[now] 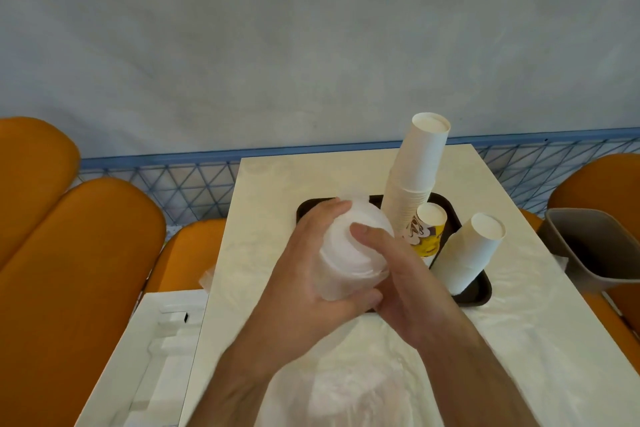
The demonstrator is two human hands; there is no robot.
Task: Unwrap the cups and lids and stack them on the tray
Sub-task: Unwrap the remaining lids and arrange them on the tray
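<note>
Lids (349, 250): a translucent white stack of them, held in both hands above the near-left part of the tray (479, 291). Left hand (308, 274) wraps the stack from the left, fingers curled over the far side, thumb under the near edge. Right hand (398, 274) grips it from the right, thumb lying across the top lid, other fingers hidden behind the stack. Stack is tilted, domed tops facing the camera; count not readable, edges blur together. Tray is dark with rounded corners and sits on the pale table (263, 253). On it: a tall stack of white cups (414, 177), upside down and leaning right; a short printed cup (427, 229) with yellow and brown artwork just beside its base, also bottom-up; a shorter white cup stack (471, 250) at the tray's right edge, leaning right. Clear plastic wrap (363, 374) is spread on the table under the forearms, probably one sheet, though the glare makes its edges hard to trace. Grey bin (595, 246) stands just off the table's right edge. White foam packing (162, 340) lies left of the table at the near side. Orange seats (69, 253) on the left, another on the right behind the bin. Blue mesh rail (180, 180) runs along the base of the grey wall (311, 45) behind the table.
</note>
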